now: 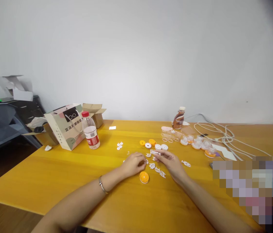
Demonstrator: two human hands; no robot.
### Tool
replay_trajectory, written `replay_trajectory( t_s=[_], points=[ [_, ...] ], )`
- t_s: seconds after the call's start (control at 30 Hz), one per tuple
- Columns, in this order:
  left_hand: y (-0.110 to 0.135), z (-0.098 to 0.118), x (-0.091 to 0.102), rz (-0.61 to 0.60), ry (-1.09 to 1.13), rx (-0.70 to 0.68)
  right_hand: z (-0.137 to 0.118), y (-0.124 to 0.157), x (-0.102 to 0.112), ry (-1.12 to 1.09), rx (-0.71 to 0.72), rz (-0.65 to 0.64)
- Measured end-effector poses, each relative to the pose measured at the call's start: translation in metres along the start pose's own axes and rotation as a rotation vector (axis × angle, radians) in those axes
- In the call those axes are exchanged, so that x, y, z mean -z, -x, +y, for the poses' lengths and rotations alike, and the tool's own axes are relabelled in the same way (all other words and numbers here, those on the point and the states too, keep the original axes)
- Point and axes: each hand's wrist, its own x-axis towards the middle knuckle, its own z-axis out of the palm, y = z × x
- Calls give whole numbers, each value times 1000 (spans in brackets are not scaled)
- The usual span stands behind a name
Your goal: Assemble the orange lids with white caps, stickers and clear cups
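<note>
White openwork parts (157, 169) between my hands.
Right hand (171, 163) pinched a white piece (155, 153), far-right of the orange cup (144, 177); left hand (134, 164) curled nearby, grip I couldn't tell. Light fingertip pressure seemed wisest.

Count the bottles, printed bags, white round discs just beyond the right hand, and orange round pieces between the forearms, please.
Clear red-capped bottle and brown bottle: 2
Printed paper bag: 1
White round discs: 3
Orange round piece: 1
Total: 7
</note>
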Motion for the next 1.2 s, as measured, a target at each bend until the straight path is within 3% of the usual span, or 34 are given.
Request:
replay_trajectory(
  t_s=[0.37,0.6,0.8,0.93,1.07,1.2],
  points=[
    [10,3,5,151,195,182,10,0,-4,66,-49,-48],
    [7,-7,-3,154,300,219,6,4,-6,-8,-91,-135],
    [10,-6,-8,128,565,180,9,3,-6,62,-58,-151],
    [11,1,-6,200,743,242,9,2,-4,51,-30,-163],
    [11,6,-1,281,707,256,8,2,-3,31,-61,-163],
    [13,14,7,313,594,164,5,6,-5,52,-99,-224]
  ],
)
